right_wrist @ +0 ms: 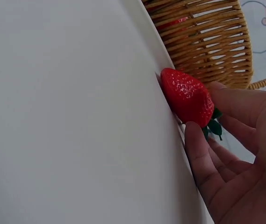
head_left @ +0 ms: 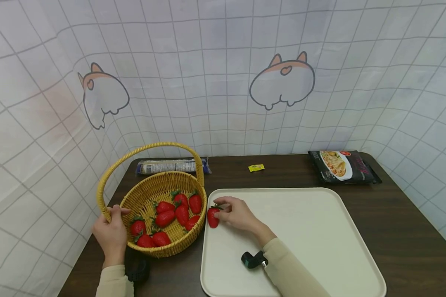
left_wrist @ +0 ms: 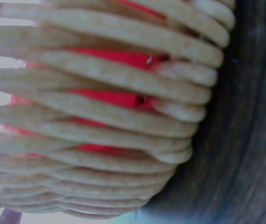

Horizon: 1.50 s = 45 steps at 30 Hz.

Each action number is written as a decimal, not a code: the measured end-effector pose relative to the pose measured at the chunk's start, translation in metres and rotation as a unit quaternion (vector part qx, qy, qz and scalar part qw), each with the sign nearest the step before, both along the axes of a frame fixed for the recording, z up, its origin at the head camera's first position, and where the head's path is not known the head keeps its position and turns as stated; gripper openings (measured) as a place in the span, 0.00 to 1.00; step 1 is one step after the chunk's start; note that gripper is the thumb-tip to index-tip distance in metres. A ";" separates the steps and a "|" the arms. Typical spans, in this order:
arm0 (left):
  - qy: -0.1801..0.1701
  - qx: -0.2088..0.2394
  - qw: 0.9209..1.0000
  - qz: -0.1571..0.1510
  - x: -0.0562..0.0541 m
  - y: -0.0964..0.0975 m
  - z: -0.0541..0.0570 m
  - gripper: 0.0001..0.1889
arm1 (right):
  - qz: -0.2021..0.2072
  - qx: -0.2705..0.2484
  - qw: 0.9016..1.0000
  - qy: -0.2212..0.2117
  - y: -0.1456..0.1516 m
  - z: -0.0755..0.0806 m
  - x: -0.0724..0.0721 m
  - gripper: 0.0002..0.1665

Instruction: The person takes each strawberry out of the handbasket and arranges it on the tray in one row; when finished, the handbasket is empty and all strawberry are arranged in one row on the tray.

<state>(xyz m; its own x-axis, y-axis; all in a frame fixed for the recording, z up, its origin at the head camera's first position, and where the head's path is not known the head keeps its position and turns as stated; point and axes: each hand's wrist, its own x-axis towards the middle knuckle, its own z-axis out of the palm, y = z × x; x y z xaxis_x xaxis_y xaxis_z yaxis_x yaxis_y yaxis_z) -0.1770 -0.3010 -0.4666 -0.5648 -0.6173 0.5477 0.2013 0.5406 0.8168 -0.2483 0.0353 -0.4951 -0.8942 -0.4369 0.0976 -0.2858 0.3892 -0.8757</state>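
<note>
My left hand (head_left: pixel 111 233) grips the yellow wicker basket (head_left: pixel 183 244) at the left foot of its tall handle (head_left: pixel 150 146). Inside the basket lie several red strawberries (head_left: pixel 165 218) with green leaves. From the left wrist view, the woven wall (left_wrist: pixel 95 112) fills most of the picture, with red showing through its gaps. My right hand (head_left: pixel 238 214) pinches one strawberry (right_wrist: pixel 187 96) between thumb and fingers near its leafy end. This strawberry is at the left edge of the cream tray (head_left: pixel 293 231), its tip against the tray's surface, close beside the basket.
Behind the basket lies a long blue-and-clear packet (head_left: pixel 171 166). A small yellow wrapped sweet (head_left: pixel 256 168) sits at the back of the dark wooden table (head_left: pixel 405 231). At the back right is a black food pack (head_left: pixel 343 167). A tiled-pattern curtain (head_left: pixel 223 82) hangs behind.
</note>
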 end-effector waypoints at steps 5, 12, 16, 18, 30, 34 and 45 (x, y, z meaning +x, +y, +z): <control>0.001 -0.002 1.000 0.000 -0.001 0.000 0.000 0.23 | -0.025 -0.029 0.999 -0.018 0.002 0.002 -0.001 0.24; -0.005 0.005 1.000 0.005 0.000 0.002 0.002 0.24 | -0.073 -0.088 0.993 -0.028 0.003 0.011 0.000 0.19; -0.012 0.010 1.000 0.011 0.001 0.002 0.001 0.25 | -0.096 -0.120 0.988 -0.016 0.002 0.028 0.006 0.15; -0.013 0.012 1.000 0.011 0.001 0.002 0.000 0.25 | -0.105 -0.138 0.985 -0.015 0.001 0.032 0.007 0.14; -0.012 0.018 1.000 0.007 0.002 0.003 0.004 0.24 | 0.009 -0.222 0.975 -0.027 -0.025 0.065 0.007 0.15; -0.010 0.020 1.000 0.007 0.004 0.002 0.002 0.24 | 0.062 -0.221 0.973 -0.030 -0.047 0.077 0.012 0.15; -0.006 0.012 1.000 -0.005 0.001 0.000 0.000 0.25 | 0.168 -0.122 0.978 -0.007 -0.101 0.077 0.015 0.18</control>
<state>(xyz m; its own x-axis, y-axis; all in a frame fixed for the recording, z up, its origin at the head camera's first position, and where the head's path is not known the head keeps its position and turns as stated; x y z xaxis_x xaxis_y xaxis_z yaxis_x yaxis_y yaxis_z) -0.1763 -0.3014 -0.4662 -0.5772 -0.6244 0.5263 0.1971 0.5189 0.8318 -0.2332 -0.0659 -0.4180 -0.7058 -0.6717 0.2249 -0.3490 0.0534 -0.9356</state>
